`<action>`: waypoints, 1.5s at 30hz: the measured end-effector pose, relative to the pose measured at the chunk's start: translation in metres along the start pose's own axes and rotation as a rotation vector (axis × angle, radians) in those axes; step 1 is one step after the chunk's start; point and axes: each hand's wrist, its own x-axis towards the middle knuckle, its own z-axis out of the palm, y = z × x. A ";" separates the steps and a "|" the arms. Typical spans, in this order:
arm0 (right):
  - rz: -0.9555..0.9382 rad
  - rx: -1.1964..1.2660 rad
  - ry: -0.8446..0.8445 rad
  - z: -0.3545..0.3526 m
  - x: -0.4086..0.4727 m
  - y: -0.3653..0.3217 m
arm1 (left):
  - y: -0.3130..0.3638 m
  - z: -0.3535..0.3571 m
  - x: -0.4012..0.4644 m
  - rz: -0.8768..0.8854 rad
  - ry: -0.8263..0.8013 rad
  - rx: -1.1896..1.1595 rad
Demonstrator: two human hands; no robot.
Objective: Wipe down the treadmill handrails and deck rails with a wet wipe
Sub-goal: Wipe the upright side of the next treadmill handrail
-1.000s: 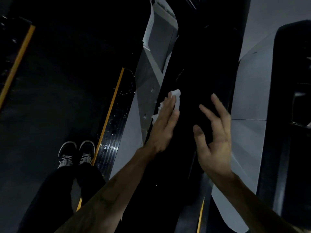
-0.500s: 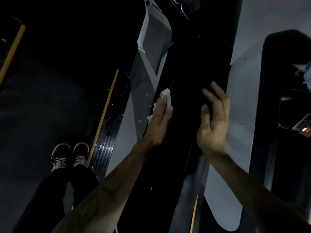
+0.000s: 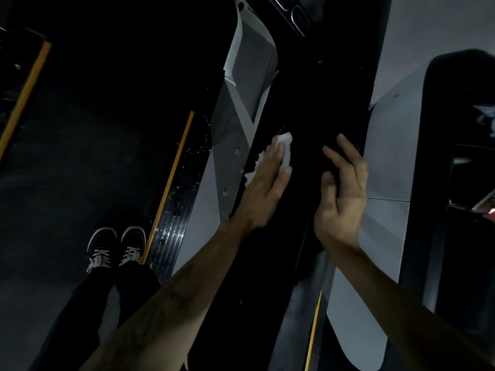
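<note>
My left hand (image 3: 263, 187) lies flat with straight fingers on a white wet wipe (image 3: 286, 148), pressing it against the long black handrail (image 3: 310, 103) that runs up the middle of the view. Only the wipe's top and left edges show from under the fingers. My right hand (image 3: 341, 194) hovers just to the right over the same black rail, fingers loosely bent and holding nothing. A grey side panel (image 3: 233, 145) flanks the rail on the left.
The deck side rail with a yellow stripe (image 3: 171, 188) runs left of the grey panel, and my two shoes (image 3: 115, 247) stand beside it. A second grey panel (image 3: 388, 167) and a dark neighbouring machine (image 3: 460, 156) lie on the right.
My left hand keeps the wipe pressed on the black rail with only a slight shift along it. My right hand's fingers curled in, then eased a little.
</note>
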 end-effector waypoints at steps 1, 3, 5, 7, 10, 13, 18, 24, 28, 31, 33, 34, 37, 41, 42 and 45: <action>-0.002 0.004 0.004 0.000 0.000 0.000 | -0.006 0.000 -0.010 -0.011 0.009 -0.012; 0.000 0.015 0.009 0.000 0.000 0.000 | -0.016 0.002 -0.031 -0.011 0.024 -0.044; 0.003 0.022 0.016 0.001 -0.001 0.000 | -0.016 0.006 -0.045 0.014 0.010 -0.040; -0.003 0.023 0.024 0.001 -0.002 0.002 | -0.006 0.010 -0.045 0.126 -0.040 -0.006; 0.004 0.034 0.047 0.001 -0.002 0.002 | 0.020 0.018 -0.024 0.265 -0.125 0.075; 0.006 0.040 0.055 0.003 -0.002 0.001 | 0.031 0.012 0.008 0.256 -0.112 0.133; -0.021 0.043 0.052 0.003 -0.002 0.004 | 0.023 0.005 0.017 0.088 -0.072 0.078; -0.019 0.056 0.057 0.005 -0.003 0.006 | 0.010 0.016 -0.050 0.271 -0.112 0.111; 0.004 0.036 0.072 0.005 -0.003 0.005 | 0.035 0.021 -0.021 0.235 -0.139 0.112; -0.007 0.013 0.071 0.005 -0.002 0.005 | 0.049 0.015 0.021 0.197 -0.105 0.118; -0.014 0.005 0.060 0.005 -0.002 0.004 | 0.050 0.011 0.042 0.153 -0.072 0.123; -0.010 0.004 0.057 0.005 -0.003 0.005 | 0.048 0.011 0.046 0.131 -0.062 0.126; -0.002 0.004 0.055 0.005 -0.003 0.005 | 0.039 0.013 0.035 0.086 -0.037 0.108; 0.002 0.020 0.049 0.006 -0.003 0.007 | 0.032 0.015 -0.013 0.126 -0.072 0.097; 0.003 0.022 0.048 0.006 -0.003 0.007 | 0.032 0.016 -0.022 0.157 -0.101 0.100; -0.001 0.027 0.061 0.006 -0.003 0.009 | 0.041 0.017 -0.013 0.225 -0.153 0.092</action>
